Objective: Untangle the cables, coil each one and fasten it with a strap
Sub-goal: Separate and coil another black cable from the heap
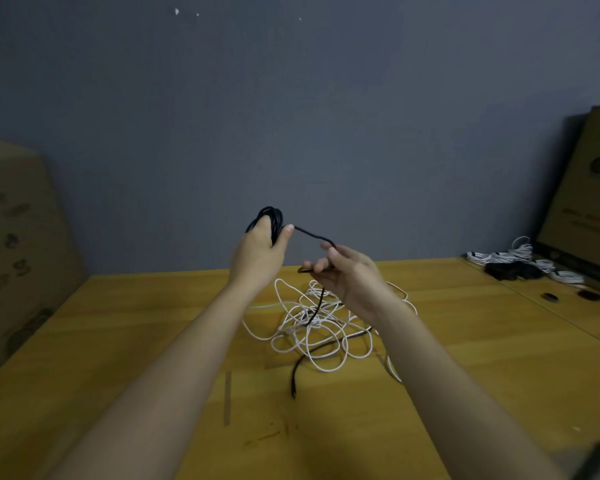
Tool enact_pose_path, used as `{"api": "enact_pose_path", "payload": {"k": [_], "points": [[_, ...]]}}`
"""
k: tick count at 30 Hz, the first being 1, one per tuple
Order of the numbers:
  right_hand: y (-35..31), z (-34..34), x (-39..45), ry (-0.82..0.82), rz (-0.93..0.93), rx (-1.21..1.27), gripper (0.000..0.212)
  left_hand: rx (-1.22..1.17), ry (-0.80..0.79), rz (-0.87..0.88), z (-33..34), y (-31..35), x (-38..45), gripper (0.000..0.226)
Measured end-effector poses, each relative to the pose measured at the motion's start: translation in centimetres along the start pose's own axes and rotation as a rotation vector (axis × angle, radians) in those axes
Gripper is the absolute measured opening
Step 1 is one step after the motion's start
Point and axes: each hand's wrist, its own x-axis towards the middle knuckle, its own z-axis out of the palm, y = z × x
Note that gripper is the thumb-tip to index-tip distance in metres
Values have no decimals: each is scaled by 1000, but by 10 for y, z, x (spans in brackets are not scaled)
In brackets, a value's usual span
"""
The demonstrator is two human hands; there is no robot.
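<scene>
Above the tabletop (pixel 118 341), the left hand (pixel 257 251) grips a coil of black cable (pixel 271 216). Its free length runs right to the right hand (pixel 347 271), which pinches it. Below them, tangled white cables (pixel 312 327) lie on the wood.

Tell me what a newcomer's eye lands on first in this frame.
First, the two raised hands mid-frame: the left hand grips a black cable coil, and the right hand holds the strand running from it. Below them, a tangle of white cable lies on the yellow table. Far right, finished cable bundles sit beside a cardboard box.
</scene>
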Motion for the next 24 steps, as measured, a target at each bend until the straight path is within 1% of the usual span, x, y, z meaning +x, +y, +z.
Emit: {"api": "enact_pose_path", "payload": {"k": [2,3,5,7,8,9,10,11,12,13,15,16,17,18,20,22,24], "points": [[0,-2,-5,-37,24,-122,23,-62,46,-24,-8,3,2,36],[0,-6,-6,-33,1,-285,24,-82,58,-33,-13,4,3,36],[-1,-12,-6,-5,-96,-822,25,-71,50,-10,-22,8,5,36],[-9,-17,1,63,-187,-1348,25,-39,9,45,-28,14,2,35],[-17,-16,6,131,-215,-1538,25,-41,-7,60,-31,18,0,35],[-28,-13,10,230,-235,-1665,26,-62,-23,57,-32,22,-3,35],[-41,-8,15,347,-262,-1700,27,-118,-47,38,-35,26,-4,34],[-55,-2,20,458,-308,-1636,29,-219,-86,13,-37,30,-6,32],[-67,7,24,542,-392,-1515,33,-350,-135,-5,-40,34,-8,30],[-75,15,27,594,-518,-1372,35,-463,-190,-13,-44,38,-10,30],[-83,31,26,644,-782,-1162,33,-553,-324,1,-52,43,-16,31],[-82,36,25,654,-870,-1123,32,-561,-396,3,-55,44,-20,30],[-78,39,25,653,-909,-1118,31,-554,-464,-9,-58,44,-24,30],[-73,40,25,636,-899,-1143,31,-548,-523,-31,-61,43,-29,31],[-53,34,29,537,-769,-1297,34,-591,-593,-78,-63,40,-39,35],[-27,23,31,356,-616,-1469,38,-689,-566,-102,-62,38,-47,36],[-2,13,24,183,-496,-1449,39,-725,-479,-121,-64,33,-50,34]]}}
